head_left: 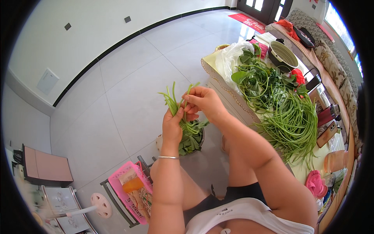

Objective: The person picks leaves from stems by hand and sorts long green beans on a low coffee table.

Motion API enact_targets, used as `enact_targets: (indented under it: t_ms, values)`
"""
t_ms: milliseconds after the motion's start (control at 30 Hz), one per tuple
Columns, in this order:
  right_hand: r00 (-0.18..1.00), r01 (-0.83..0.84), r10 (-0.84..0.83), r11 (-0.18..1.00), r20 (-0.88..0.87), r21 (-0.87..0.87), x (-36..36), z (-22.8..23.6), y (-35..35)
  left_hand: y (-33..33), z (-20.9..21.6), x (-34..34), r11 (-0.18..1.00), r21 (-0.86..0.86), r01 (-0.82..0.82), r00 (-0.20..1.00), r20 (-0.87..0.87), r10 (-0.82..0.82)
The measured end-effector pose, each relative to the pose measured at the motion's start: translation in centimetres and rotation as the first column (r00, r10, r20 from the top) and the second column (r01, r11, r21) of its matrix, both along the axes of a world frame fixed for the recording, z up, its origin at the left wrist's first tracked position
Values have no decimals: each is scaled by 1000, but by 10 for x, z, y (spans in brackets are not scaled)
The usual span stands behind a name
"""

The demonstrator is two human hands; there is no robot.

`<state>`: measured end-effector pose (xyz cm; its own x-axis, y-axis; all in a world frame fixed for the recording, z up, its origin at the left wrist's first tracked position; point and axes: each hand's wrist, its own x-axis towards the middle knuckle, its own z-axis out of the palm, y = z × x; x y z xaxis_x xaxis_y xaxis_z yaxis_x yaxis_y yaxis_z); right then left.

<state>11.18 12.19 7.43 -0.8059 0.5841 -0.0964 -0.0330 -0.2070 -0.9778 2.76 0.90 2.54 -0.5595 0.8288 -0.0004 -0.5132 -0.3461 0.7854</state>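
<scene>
A small bunch of green vegetable stems (170, 100) is gripped in my left hand (172, 126), which wears a silver bangle at the wrist. The cut ends point up and away, while leafy bits hang below the fist. My right hand (204, 102) is closed in a pinch on a stem at the side of this bunch. Under both hands, a round container holds torn green leaves (190, 143); my left hand partly covers it. To the right, a large heap of long leafy stems (290, 121) lies across a table with a pale cloth.
On the table are a clear plastic bag (229, 58), a colander (283, 55), a phone (327, 134), a pink cloth (316, 184) and a dark red cup-like appliance (328, 115). A pink basket (126, 171) stands at my left. A patterned sofa (331, 58) runs behind the table.
</scene>
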Motion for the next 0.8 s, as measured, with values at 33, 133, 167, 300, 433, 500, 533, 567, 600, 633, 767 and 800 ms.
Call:
enact_targets:
  t_ms: [33,133,167,300,433,500,533,567,600,633,767,800]
  values:
    - [997,56,-58,998,-60,-31,-1,-7,-1,-4,2,-2,998,-54,35,999,-40,-37]
    - [974,163,-177,981,-142,-105,2,-25,5,-8,-6,-6,974,-187,126,980,-127,-152]
    - [969,185,-203,974,-144,-132,4,-29,6,-10,-10,-7,962,-231,148,971,-149,-186]
    - [970,212,-227,964,-82,-159,11,-37,24,-10,-21,-15,984,-175,36,992,-113,-56]
    - [987,-62,54,997,148,51,16,-53,41,-19,-22,-42,995,23,-99,969,228,91]
    - [957,-246,211,954,201,171,18,-56,34,-21,-27,-48,990,71,-125,942,321,96]
    - [960,-273,227,890,163,365,17,-63,26,-23,-28,-50,986,94,-140,926,366,97]
    - [960,-278,248,788,131,549,14,-64,17,-23,-29,-51,985,115,-125,917,394,71]
    - [956,-263,273,653,103,710,12,-64,10,-23,-29,-52,984,117,-133,910,407,74]
    - [905,-423,344,676,249,603,13,-62,8,-24,-29,-52,983,119,-140,904,420,78]
    - [931,-341,325,602,169,722,11,-76,11,-27,-30,-56,972,135,-190,902,414,119]
    - [929,-324,350,605,123,728,10,-77,11,-28,-30,-56,971,144,-189,901,420,113]
